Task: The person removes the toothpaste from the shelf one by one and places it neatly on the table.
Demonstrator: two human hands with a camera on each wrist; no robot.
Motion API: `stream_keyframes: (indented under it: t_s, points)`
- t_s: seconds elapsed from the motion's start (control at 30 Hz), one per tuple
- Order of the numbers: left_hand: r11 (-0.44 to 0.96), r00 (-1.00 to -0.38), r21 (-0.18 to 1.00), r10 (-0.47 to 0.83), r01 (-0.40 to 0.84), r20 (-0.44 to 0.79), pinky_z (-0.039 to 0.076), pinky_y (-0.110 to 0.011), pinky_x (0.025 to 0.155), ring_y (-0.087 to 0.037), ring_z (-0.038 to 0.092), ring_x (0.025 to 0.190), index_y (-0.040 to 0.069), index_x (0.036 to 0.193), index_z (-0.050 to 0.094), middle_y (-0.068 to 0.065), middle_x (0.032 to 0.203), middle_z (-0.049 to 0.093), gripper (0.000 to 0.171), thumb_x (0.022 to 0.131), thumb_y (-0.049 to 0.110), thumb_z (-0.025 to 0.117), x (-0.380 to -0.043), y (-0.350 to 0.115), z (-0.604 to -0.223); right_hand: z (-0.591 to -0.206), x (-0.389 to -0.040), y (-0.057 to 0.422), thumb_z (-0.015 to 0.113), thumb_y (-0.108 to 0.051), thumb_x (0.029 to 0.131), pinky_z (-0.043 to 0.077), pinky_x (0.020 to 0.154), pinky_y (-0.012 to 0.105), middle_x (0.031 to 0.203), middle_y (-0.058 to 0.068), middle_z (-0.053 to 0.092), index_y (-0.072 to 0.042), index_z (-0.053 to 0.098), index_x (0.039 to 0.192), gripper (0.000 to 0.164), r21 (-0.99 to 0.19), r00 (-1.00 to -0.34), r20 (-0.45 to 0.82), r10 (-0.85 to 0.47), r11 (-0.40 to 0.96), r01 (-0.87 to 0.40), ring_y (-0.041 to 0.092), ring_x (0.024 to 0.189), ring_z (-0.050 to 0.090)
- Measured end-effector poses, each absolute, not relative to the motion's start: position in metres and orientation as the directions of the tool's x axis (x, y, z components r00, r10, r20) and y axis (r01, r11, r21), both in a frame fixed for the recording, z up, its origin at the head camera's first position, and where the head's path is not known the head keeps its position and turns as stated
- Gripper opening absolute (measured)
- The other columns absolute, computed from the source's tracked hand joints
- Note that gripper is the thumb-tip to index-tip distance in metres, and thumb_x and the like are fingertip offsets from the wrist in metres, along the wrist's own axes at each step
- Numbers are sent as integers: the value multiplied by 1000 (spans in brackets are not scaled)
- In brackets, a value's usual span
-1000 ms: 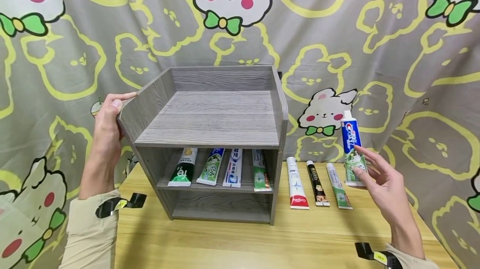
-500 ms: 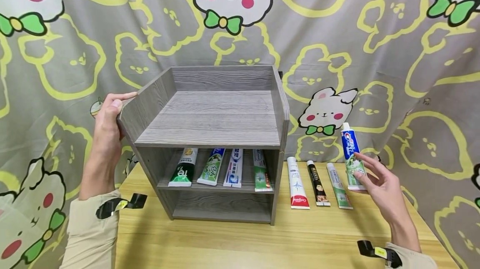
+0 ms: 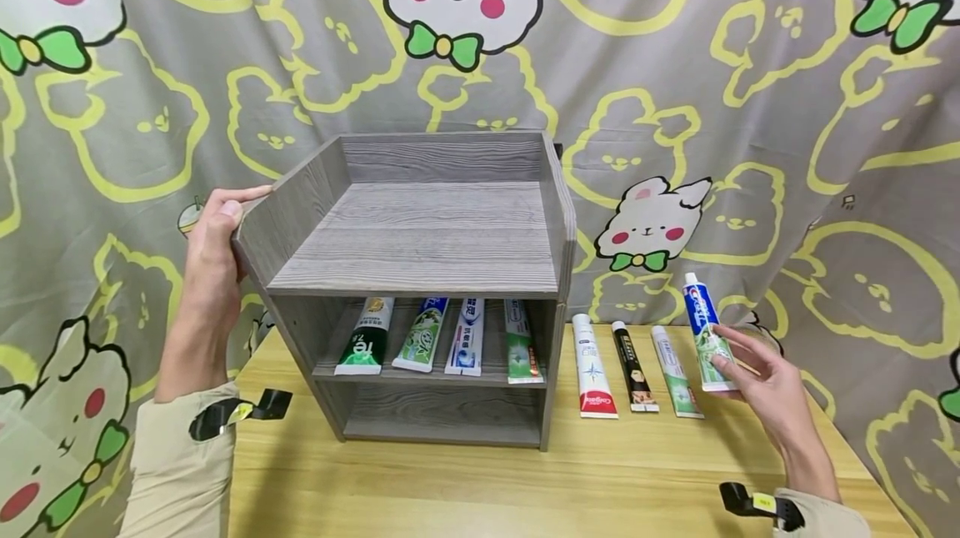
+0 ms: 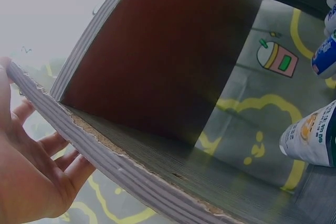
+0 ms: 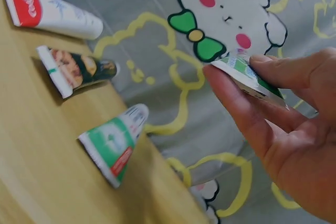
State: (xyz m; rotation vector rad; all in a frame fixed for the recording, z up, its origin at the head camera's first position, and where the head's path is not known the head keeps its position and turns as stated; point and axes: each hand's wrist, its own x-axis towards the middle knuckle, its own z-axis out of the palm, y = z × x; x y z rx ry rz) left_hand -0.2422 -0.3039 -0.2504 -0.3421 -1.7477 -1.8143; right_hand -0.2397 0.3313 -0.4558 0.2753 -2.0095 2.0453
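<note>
My right hand (image 3: pixel 777 394) pinches a blue, white and green toothpaste tube (image 3: pixel 705 334) between thumb and fingers. The tube stands cap up, slightly tilted, above the table's right side. In the right wrist view its flat bottom end (image 5: pixel 249 80) shows between thumb and fingers. At the left, my left hand (image 3: pixel 210 279) grips the upper side panel of a grey wooden shelf (image 3: pixel 442 229), thumb at the front edge. Several toothpaste tubes lie on the middle level, including a dark green one (image 3: pixel 366 338) and a white-blue one (image 3: pixel 467 338).
Right of the shelf, a white-red toothpaste tube (image 3: pixel 595 367), a black one (image 3: pixel 633 367) and a white-green one (image 3: pixel 677 373) lie in a row on the wooden table (image 3: pixel 450 492). Behind hangs a patterned grey curtain (image 3: pixel 480 96). The shelf's bottom level (image 3: pixel 442 413) is open at the front.
My right hand has lowered the toothpaste tube towards the table, to the right of the row, tilting it slightly more. My left hand stays on the shelf.
</note>
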Motion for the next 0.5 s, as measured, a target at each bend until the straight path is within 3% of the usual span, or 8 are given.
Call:
stream_keyframes:
  t_s: [0.27,0.5]
  points:
    - [41,-786,816,-243,577,569,44,-28,61,-23,56,81,9,125,68,-12,105,61,37,101,31,48,-242,-305,-251,-474,-247,339,72,-2,95,59,63,28,113,-21,70,-1,67,133,38,-972,-964,234,123,34,-232,-6,98,67]
    - [37,-787,816,-239,578,568,44,-28,61,-23,56,82,10,124,68,-12,105,61,37,101,31,49,-243,-304,-252,-487,-246,346,69,-4,97,59,67,27,110,-20,71,0,68,131,35,-983,-973,184,143,28,-182,-1,91,67]
